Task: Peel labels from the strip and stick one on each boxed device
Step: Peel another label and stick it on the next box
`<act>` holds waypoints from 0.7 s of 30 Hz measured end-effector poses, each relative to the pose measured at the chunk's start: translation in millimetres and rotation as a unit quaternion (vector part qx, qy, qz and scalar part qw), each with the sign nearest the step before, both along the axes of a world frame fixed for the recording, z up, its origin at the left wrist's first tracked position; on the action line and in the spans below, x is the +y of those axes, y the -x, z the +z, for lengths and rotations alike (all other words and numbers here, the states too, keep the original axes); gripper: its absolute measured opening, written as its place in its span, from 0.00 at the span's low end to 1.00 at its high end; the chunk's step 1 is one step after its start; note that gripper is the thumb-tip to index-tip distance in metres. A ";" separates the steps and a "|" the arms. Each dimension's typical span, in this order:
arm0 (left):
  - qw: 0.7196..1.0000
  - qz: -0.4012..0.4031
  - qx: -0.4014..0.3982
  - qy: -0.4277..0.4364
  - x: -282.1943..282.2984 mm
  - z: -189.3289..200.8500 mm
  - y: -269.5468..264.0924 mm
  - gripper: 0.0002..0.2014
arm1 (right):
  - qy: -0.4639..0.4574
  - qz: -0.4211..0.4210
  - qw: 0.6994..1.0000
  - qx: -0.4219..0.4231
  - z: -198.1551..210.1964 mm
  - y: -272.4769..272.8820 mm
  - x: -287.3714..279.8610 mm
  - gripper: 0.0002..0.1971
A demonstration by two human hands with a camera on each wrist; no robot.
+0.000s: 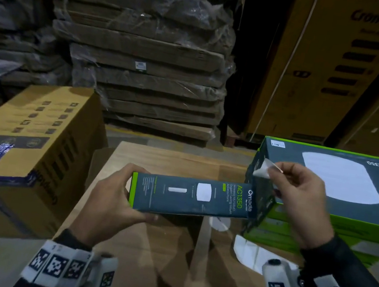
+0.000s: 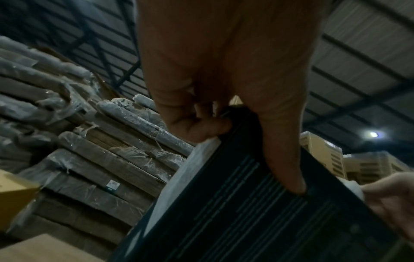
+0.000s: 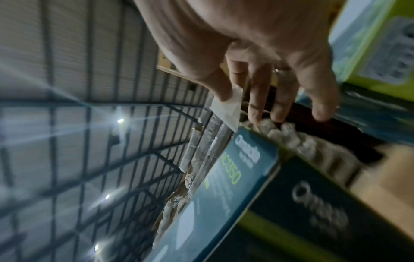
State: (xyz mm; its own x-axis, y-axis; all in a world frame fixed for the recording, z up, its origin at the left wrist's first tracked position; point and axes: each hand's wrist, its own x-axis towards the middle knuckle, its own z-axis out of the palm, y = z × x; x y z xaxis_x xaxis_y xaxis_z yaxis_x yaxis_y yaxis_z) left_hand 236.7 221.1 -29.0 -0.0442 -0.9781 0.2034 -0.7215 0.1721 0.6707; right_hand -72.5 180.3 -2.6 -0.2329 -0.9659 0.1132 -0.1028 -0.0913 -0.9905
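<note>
Left hand grips one end of a dark boxed device, held on edge above a cardboard carton. Right hand pinches a small white label between thumb and forefinger, near the box's far end; whether they touch is unclear. More boxed devices stacked right.
</note>
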 end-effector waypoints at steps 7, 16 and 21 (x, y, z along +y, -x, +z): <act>0.998 0.020 0.058 -0.019 -20.0 21.9 -0.2 0.34 | -0.017 0.163 0.986 -0.024 29.7 -31.0 13.2 0.08; 1.000 -0.002 -0.005 -0.010 -24.8 24.2 -10.5 0.36 | -0.029 0.212 0.976 0.036 22.9 -63.6 2.0 0.10; 0.991 -0.003 -0.133 0.026 -29.6 32.0 -19.6 0.40 | -0.042 0.195 0.977 0.074 17.0 -76.7 -12.0 0.09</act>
